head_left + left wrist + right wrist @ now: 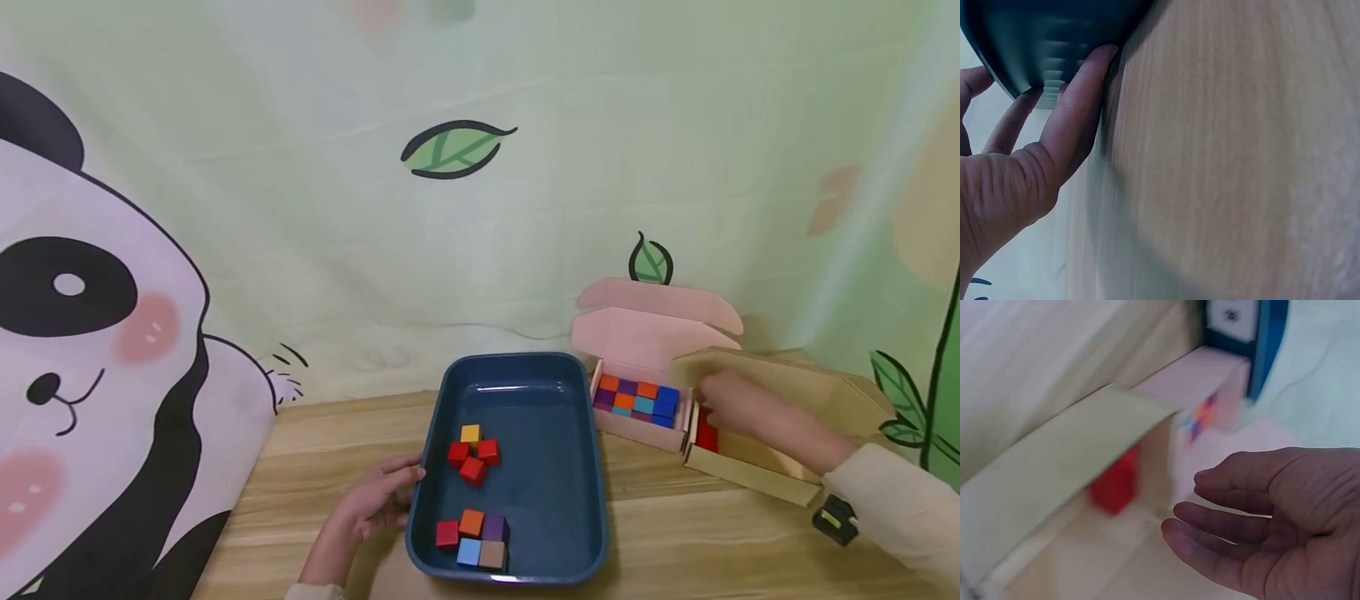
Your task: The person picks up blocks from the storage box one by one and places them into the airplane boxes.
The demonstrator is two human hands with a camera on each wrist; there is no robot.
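Observation:
My left hand [377, 500] touches the outer left wall of a dark blue tray [596, 500]. The left wrist view shows its thumb and fingers [1013, 122] against that wall, low by the table. Inside the tray lie red cubes [473, 472], a yellow cube [470, 434] and, nearer the front, a cluster with an orange cube [471, 522] and a light blue cube [468, 552]. My right hand [738, 408] is over the left end of an open brown cardboard box [750, 477]. Loosely bent and apart, its fingers hold nothing in the right wrist view. Something red [1115, 484] sits inside that box, blurred.
Left of the brown box stands an open pink box [645, 432], lid up, with rows of coloured cubes [626, 402]. A small black device [835, 521] is at the right sleeve. Behind the wooden table [337, 425] hangs a printed cloth [300, 208] with a panda.

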